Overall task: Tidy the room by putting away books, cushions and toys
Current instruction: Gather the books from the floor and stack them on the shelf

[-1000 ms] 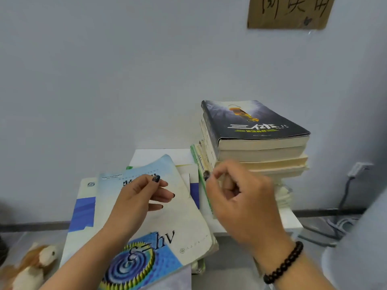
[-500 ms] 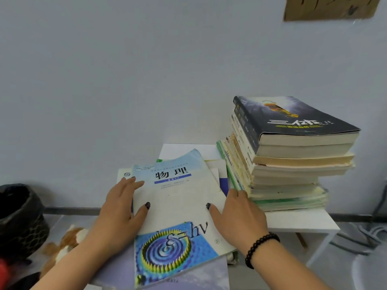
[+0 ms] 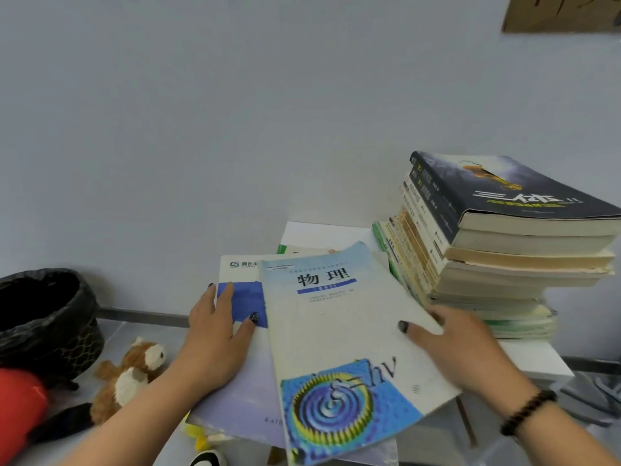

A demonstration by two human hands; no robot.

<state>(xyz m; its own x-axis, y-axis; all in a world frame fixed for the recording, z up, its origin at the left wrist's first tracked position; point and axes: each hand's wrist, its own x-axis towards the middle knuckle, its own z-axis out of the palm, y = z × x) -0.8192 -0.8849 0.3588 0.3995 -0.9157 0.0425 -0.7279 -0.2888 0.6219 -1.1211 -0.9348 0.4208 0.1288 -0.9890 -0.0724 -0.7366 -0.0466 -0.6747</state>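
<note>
Your left hand (image 3: 215,341) is lying flat, fingers straight, on the white-and-blue glossy book (image 3: 242,297) just left of the pale blue physics textbook (image 3: 339,334). Your right hand (image 3: 467,354) is resting on that textbook's right edge, thumb on the cover, the other fingers hidden, so I cannot tell its grip. The textbook is sitting tilted atop the glossy book, with the tall stack of paperbacks (image 3: 504,250) just to its right. A brown-and-white plush toy (image 3: 131,375) is lying on the floor well left of it.

Pale physics textbook (image 3: 339,338) flat atop blue-and-white book (image 3: 240,299), beside tall book stack (image 3: 497,243); plush toy (image 3: 129,375) on floor.
</note>
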